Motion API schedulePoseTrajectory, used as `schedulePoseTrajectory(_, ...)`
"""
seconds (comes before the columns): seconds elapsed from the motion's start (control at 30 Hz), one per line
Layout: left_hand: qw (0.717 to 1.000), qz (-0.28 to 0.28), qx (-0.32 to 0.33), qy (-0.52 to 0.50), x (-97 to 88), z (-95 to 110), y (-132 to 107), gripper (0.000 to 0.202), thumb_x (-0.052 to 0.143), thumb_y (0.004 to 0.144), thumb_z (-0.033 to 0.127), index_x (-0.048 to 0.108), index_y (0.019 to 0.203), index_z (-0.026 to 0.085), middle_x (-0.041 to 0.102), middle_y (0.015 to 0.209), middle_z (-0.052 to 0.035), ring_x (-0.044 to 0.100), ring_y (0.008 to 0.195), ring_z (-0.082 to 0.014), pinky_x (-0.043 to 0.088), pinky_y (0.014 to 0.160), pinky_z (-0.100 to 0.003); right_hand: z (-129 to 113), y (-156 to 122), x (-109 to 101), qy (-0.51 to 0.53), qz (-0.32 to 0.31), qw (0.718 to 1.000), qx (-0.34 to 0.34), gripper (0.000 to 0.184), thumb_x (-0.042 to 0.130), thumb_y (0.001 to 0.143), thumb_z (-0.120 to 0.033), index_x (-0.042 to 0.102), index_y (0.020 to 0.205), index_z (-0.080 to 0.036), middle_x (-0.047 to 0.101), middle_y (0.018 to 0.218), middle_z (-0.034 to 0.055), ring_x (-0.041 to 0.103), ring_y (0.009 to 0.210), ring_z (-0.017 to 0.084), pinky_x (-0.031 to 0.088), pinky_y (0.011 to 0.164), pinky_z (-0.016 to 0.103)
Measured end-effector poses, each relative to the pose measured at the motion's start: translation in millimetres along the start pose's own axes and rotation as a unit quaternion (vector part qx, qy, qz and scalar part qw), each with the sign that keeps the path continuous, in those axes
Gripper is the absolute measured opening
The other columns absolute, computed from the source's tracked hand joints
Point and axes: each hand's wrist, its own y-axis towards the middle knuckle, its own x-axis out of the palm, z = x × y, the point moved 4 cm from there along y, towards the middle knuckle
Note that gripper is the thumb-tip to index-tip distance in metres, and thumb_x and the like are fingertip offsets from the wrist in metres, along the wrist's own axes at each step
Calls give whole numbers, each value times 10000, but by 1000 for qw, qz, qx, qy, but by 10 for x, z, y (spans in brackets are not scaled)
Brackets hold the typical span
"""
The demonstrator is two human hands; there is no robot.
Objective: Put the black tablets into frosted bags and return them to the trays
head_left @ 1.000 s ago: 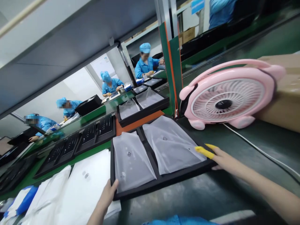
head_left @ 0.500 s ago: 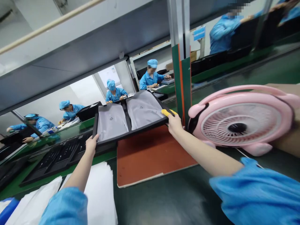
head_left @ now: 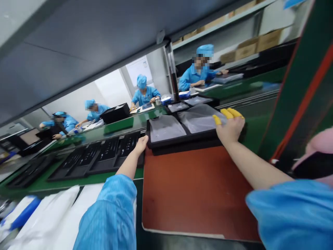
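A black tray (head_left: 187, 141) rests over the far edge of a reddish-brown board (head_left: 195, 187), at the green belt. Two flat items in translucent plastic bags lie in it, a left bag (head_left: 168, 128) and a right bag (head_left: 199, 121); what the bags contain is unclear. My left hand (head_left: 140, 145) grips the tray's left end near its front corner. At the opposite end, my right hand (head_left: 230, 127) holds the tray's right side, yellow finger covers on several fingertips. Behind this tray sits another black tray (head_left: 214, 101) with bagged items.
Black trays (head_left: 104, 154) line the green belt to the left. White sheets (head_left: 52, 215) are stacked at lower left. A post (head_left: 299, 80) and pink fan (head_left: 321, 142) stand at right; a grey shelf (head_left: 91, 52) hangs overhead. Several co-workers in blue sit across the belt.
The tray has come down from a raised, tilted position onto the belt side, both hands still on it. My view has turned right-to-left objects: the fan now shows only at the right edge.
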Motion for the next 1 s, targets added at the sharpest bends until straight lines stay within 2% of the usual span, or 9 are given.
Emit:
schedulePoseTrajectory(0.07, 998, -19, -15, 65, -183, -95, -145, 231, 583, 756, 249, 633, 954, 140, 624, 1108, -113, 523, 1108, -175, 356, 938, -240, -303, -433, -28, 50, -47, 994, -84, 310, 448, 822, -353, 616, 983, -148, 589, 1065, 170, 478, 1082, 261, 320, 972, 414)
schedulePoseTrajectory(0.17, 984, -28, -49, 168, -360, -257, -411, 278, 601, 734, 215, 612, 993, 114, 565, 1188, -171, 482, 1162, -242, 312, 985, -299, -728, -1363, -158, 154, -214, 948, -179, 222, 466, 815, -338, 649, 845, -217, 641, 838, 84, 565, 837, 211, 442, 804, 361)
schedulePoseTrajectory(0.27, 965, -45, -76, 246, -308, -378, -577, 294, 617, 716, 229, 604, 983, 108, 532, 1213, -202, 464, 1179, -279, 306, 986, -318, -990, -2205, -326, 174, -357, 877, -270, 220, 454, 847, -335, 657, 851, -249, 652, 799, 44, 572, 742, 169, 465, 742, 316)
schedulePoseTrajectory(0.33, 953, -49, -92, 285, -200, -416, -603, 377, 618, 717, 266, 570, 1048, 91, 488, 1252, -228, 451, 1191, -298, 319, 975, -333, -1057, -2490, -392, 153, -399, 850, -308, 239, 453, 854, -359, 660, 834, -243, 641, 741, 39, 568, 693, 162, 469, 735, 317)
schedulePoseTrajectory(0.43, 937, -38, -125, 324, -55, -446, -554, 483, 606, 724, 275, 508, 1121, 18, 466, 1235, -304, 465, 1167, -347, 360, 929, -384, -1041, -2524, -395, 124, -405, 851, -311, 257, 431, 866, -342, 654, 821, -223, 632, 713, 39, 569, 673, 162, 471, 773, 342)
schedulePoseTrajectory(0.53, 930, -30, -133, 341, 14, -450, -445, 396, 556, 751, 243, 547, 1065, 2, 529, 1154, -312, 515, 1110, -354, 397, 874, -385, -945, -2400, -322, 120, -398, 866, -279, 246, 417, 868, -308, 643, 811, -228, 651, 744, 34, 582, 688, 167, 461, 832, 377)
schedulePoseTrajectory(0.67, 927, -15, -125, 354, -102, -345, -292, 264, 524, 753, 220, 627, 919, 41, 589, 1078, -289, 565, 1043, -342, 422, 816, -358, -799, -2320, -223, 117, -387, 888, -218, 253, 429, 855, -325, 643, 757, -235, 652, 727, 32, 582, 676, 174, 471, 832, 396)
schedulePoseTrajectory(0.83, 924, 0, -95, 369, -743, -26, -525, 172, 519, 745, 208, 642, 768, 91, 652, 954, -225, 589, 994, -313, 419, 804, -329, -701, -2258, -184, 118, -385, 903, -150, 236, 454, 823, -337, 653, 733, -249, 657, 756, 32, 595, 731, 188, 447, 888, 401)
schedulePoseTrajectory(1.0, 936, 10, -35, 351, -1675, 198, -1422, 176, 453, 765, 194, 607, 802, 116, 666, 817, -101, 623, 831, -219, 434, 751, -283, -680, -2223, -174, 140, -424, 893, -50, 215, 518, 756, -395, 648, 714, -228, 643, 819, 61, 584, 863, 229, 415, 906, 414)
